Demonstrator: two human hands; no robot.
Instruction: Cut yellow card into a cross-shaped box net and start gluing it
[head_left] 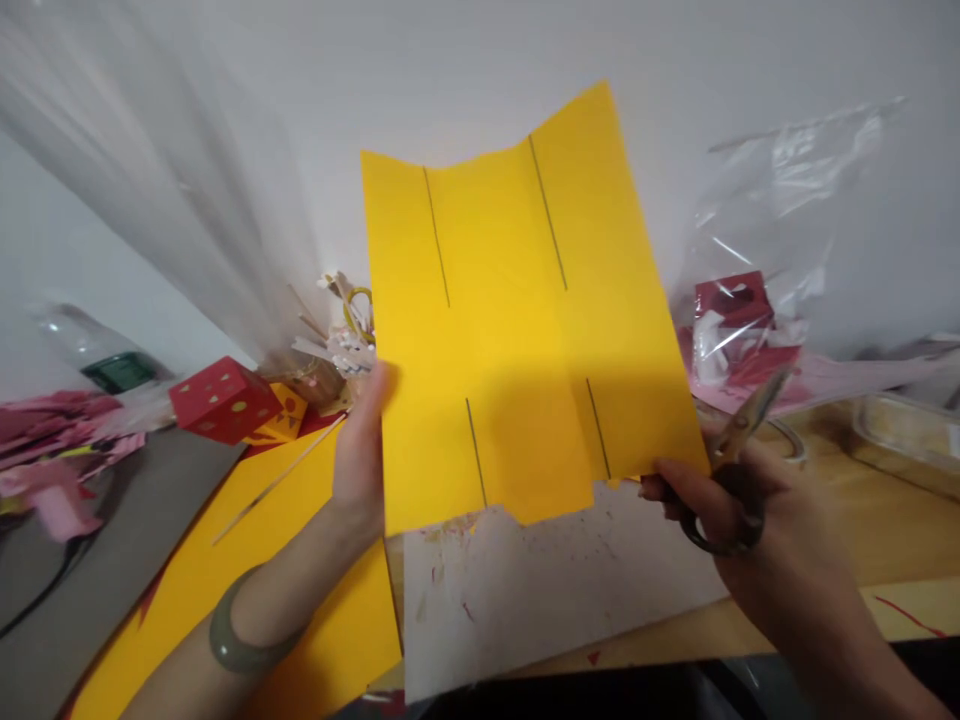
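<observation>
A sheet of yellow paper [517, 330] is held up in front of me, bent slightly along its length. Four straight dark lines run on it, two from the top edge and two near the bottom; whether they are slits or drawn marks I cannot tell. Its lower edge is uneven. My left hand [364, 440] is closed on the sheet's left edge, fingers hidden behind it. At the lower right corner, my right hand [739, 510] pinches the sheet and also holds scissors [754, 410], their blades pointing up and right.
Below lies a stained white sheet [555, 590] on the wooden table [855, 510]. More yellow paper [330, 610] and a thin stick [277, 480] lie left. Behind stand a red box [221, 400], a bottle [105, 350] and a clear plastic bag [787, 220]. A transparent container [907, 435] sits right.
</observation>
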